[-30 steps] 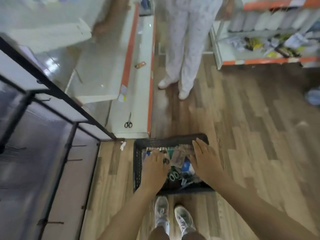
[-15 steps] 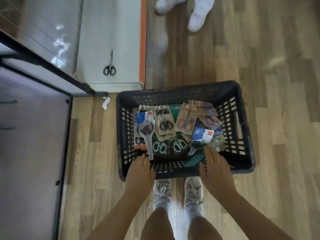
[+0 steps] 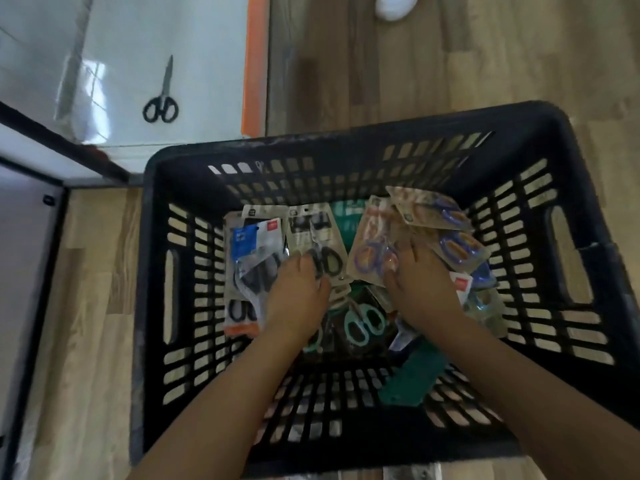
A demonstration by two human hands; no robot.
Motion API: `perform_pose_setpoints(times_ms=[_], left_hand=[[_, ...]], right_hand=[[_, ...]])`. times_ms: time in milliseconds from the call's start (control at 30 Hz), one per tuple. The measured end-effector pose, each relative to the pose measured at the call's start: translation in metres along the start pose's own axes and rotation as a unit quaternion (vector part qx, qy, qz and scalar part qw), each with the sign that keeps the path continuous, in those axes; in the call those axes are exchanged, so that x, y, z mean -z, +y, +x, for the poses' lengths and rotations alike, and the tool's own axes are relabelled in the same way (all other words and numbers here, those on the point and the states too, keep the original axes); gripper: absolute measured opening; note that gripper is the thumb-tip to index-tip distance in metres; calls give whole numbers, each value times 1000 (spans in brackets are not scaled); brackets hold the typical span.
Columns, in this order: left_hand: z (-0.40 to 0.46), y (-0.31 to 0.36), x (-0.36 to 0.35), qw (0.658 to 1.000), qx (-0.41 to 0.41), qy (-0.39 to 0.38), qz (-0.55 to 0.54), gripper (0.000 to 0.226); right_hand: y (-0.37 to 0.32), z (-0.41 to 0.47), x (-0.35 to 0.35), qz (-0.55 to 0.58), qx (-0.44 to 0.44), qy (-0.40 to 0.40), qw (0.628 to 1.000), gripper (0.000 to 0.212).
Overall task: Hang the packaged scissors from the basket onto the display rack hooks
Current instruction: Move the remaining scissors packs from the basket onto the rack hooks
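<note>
A black plastic basket (image 3: pixel 349 150) stands on the wooden floor and holds several packaged scissors. Both my hands are inside it. My left hand (image 3: pixel 294 296) lies on a pack of black-handled scissors (image 3: pixel 323 249), fingers bent down onto it; blur hides whether it grips. My right hand (image 3: pixel 420 285) rests with spread fingers on a pack of blue-handled scissors (image 3: pixel 369 251), its thumb at the pack's lower edge. Teal-handled scissors (image 3: pixel 365 322) lie between my wrists. More blue-handled packs (image 3: pixel 433 211) lean at the back right. No rack hooks are visible.
A loose pair of black scissors (image 3: pixel 161 103) lies on a white shelf base (image 3: pixel 114 46) with an orange edge strip (image 3: pixel 255 64), beyond the basket's left corner. A black frame bar (image 3: pixel 59 142) and panel run along the left. Another person's white shoe (image 3: pixel 394 5) is at the top.
The camera has tilted down and closer to the basket. Both hands went from the basket's near rim to inside it, onto the packs.
</note>
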State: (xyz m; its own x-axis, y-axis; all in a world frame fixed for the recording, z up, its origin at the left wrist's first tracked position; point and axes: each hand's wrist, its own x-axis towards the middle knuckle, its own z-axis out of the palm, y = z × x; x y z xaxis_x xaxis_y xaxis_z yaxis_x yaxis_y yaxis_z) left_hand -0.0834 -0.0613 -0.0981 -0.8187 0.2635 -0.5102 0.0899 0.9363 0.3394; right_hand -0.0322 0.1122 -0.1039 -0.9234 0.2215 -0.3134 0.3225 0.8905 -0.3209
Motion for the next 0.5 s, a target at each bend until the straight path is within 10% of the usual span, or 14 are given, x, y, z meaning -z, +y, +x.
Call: perform_pose_setpoints(times_ms=[500], left_hand=[[62,6,-28,989,91,103,58,90]], right_hand=[[-15,50,-34,-35,-135,-5,990,89]])
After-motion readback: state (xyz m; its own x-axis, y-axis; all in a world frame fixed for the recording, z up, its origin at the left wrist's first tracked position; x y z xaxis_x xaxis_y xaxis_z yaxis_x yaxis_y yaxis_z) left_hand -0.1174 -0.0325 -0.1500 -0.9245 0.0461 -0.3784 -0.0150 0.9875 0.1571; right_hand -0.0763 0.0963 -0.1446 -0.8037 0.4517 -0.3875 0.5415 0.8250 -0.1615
